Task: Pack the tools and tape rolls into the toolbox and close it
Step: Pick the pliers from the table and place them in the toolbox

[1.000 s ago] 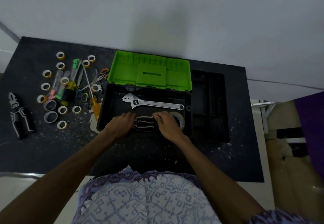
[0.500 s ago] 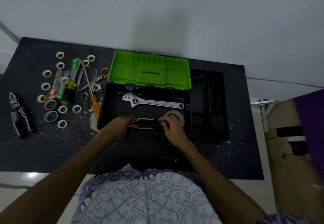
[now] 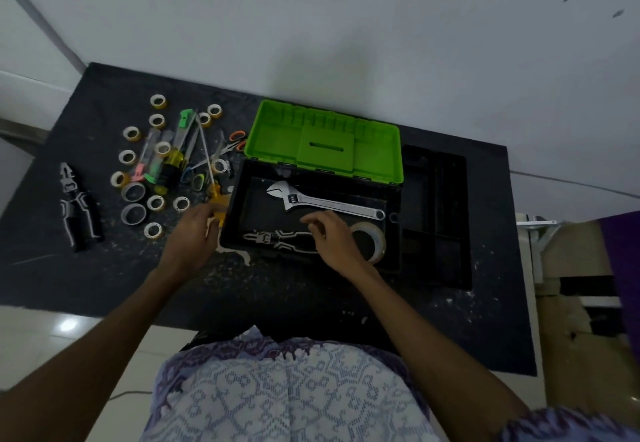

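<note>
Green-lidded toolbox (image 3: 242, 213) lies open: wrench (image 3: 322, 202), pliers (image 3: 277, 239), tape roll (image 3: 375, 239) inside. Right hand (image 3: 334, 239) hovers over it, loosely curled, empty; left hand (image 3: 195, 230) touches the yellow-handled screwdriver (image 3: 216, 196) beside it, grip unclear.

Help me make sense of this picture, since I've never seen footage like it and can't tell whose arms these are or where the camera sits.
No machine here: a person wears a camera on the head, looking down at their own arms. On the speckled black tabletop stands a black toolbox with an open green lid. Inside lie a silver adjustable wrench, black pliers with white outlines and a large clear tape roll. The right hand hovers there, holding nothing. The left hand reaches a yellow-handled tool beside the box; whether it grips is unclear. Small tape rolls and a second pair of pliers wait on the left.
</note>
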### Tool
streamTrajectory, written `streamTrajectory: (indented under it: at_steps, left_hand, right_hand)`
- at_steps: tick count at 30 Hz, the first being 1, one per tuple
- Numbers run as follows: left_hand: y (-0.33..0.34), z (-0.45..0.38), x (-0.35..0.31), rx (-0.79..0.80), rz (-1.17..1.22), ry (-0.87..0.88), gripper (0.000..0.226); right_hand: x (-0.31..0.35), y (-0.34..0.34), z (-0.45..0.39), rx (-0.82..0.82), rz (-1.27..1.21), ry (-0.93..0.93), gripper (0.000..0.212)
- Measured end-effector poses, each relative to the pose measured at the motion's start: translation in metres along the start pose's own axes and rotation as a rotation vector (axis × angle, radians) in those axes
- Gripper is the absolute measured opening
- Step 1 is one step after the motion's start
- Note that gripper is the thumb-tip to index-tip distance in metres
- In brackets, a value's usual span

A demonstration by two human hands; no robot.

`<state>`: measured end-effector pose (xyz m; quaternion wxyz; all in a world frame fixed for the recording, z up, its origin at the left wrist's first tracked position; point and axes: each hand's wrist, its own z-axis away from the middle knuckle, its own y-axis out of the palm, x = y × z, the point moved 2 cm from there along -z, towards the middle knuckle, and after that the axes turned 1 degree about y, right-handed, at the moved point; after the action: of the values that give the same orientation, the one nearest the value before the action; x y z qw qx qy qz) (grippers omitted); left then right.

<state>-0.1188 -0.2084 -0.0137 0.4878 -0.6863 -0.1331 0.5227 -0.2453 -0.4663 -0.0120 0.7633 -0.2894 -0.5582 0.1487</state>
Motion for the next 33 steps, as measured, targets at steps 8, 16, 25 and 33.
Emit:
streamTrajectory:
  at_steps: [8, 16, 25, 33]
  left_hand:
    - [-0.047, 0.017, 0.067, -0.003, -0.018, -0.158, 0.026]
    - [-0.105, 0.028, 0.143, -0.025, -0.033, -0.275, 0.018]
    - [-0.137, 0.033, 0.194, -0.077, 0.025, -0.388, 0.023]
    - [-0.148, 0.026, 0.231, -0.035, 0.061, -0.479, 0.028]
  right_hand:
    - [0.088, 0.069, -0.046, 0.115, -0.067, -0.111, 0.021]
    - [0.168, 0.150, -0.081, 0.338, -0.085, -0.105, 0.024]
    - [0.220, 0.234, -0.112, 0.537, -0.008, -0.052, 0.027]
    - [0.250, 0.303, -0.142, 0.537, 0.029, 0.029, 0.029]
